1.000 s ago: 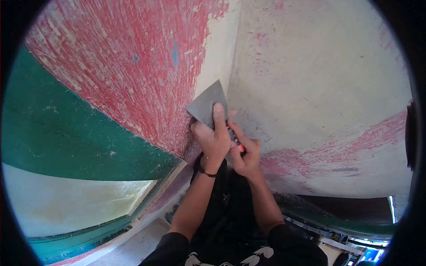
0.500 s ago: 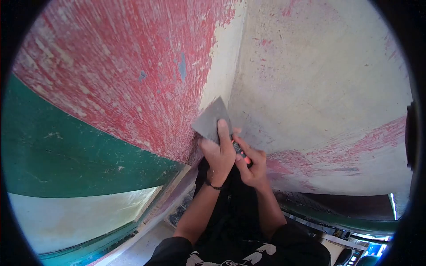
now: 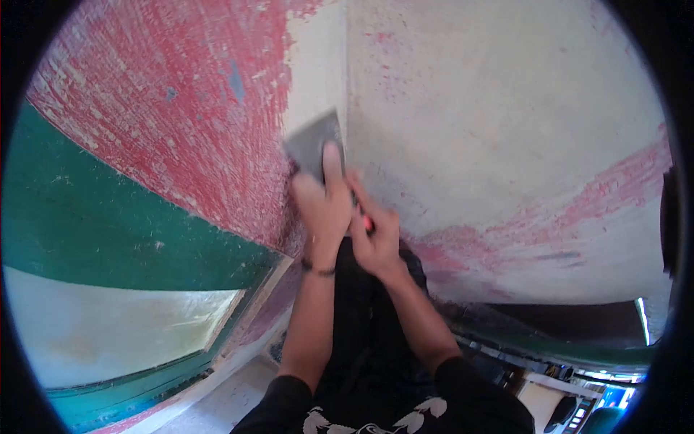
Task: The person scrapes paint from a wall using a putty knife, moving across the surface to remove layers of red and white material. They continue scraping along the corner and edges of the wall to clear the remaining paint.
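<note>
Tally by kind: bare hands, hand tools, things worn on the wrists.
Hands: 2 (left hand, right hand)
Hand tools: 1 (scraper)
Wrist wear: 1 (dark bracelet, left wrist)
Total: 4

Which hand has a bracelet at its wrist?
The left hand, the one with a digit on the blade. A dark bracelet rings its wrist; the right hand has a bare wrist.

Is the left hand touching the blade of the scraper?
Touching. The head view shows a digit of the left hand lying along the blade, pressed on its face.
</note>
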`<move>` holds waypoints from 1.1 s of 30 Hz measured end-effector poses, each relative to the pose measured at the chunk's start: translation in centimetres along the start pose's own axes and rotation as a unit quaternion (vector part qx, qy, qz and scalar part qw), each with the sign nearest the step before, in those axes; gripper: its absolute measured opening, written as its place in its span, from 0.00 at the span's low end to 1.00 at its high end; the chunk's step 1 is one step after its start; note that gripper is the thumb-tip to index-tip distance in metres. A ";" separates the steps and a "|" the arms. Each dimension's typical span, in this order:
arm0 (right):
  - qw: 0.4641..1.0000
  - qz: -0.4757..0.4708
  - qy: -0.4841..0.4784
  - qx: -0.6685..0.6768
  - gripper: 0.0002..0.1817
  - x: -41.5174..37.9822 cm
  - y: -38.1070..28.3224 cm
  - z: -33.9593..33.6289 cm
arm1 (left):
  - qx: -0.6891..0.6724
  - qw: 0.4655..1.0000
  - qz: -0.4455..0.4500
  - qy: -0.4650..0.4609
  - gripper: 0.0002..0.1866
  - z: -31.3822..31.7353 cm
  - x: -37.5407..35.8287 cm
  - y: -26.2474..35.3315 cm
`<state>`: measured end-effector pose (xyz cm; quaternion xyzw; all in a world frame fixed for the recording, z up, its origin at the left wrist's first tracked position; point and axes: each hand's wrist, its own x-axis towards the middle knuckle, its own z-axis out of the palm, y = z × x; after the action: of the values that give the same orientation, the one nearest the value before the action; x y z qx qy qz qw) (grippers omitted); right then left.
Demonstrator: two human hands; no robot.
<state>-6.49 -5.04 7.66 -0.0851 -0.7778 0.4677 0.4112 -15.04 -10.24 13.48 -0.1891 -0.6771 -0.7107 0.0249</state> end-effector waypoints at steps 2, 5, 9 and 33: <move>0.999 -0.002 0.027 0.023 0.25 1.1 -0.7 -0.1 | 0.016 0.999 0.036 -0.009 0.23 0.5 0.9 1.5; 0.999 -0.009 0.007 0.046 0.25 2.3 -2.4 -1.9 | -0.050 0.998 0.048 0.012 0.23 1.6 1.0 1.3; 0.997 -0.019 -0.061 0.036 0.26 -1.9 -1.7 -2.4 | -0.059 0.997 -0.007 0.055 0.23 -0.2 -3.6 -0.8; 1.000 -0.002 -0.028 0.014 0.25 -3.3 -2.6 -0.9 | 0.025 0.994 0.013 0.102 0.23 -1.1 -3.5 -1.3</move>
<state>-3.08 -7.61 8.08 -0.0644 -0.7826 0.4796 0.3917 -12.46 -11.94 11.17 -0.1237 -0.6858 -0.7090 0.1082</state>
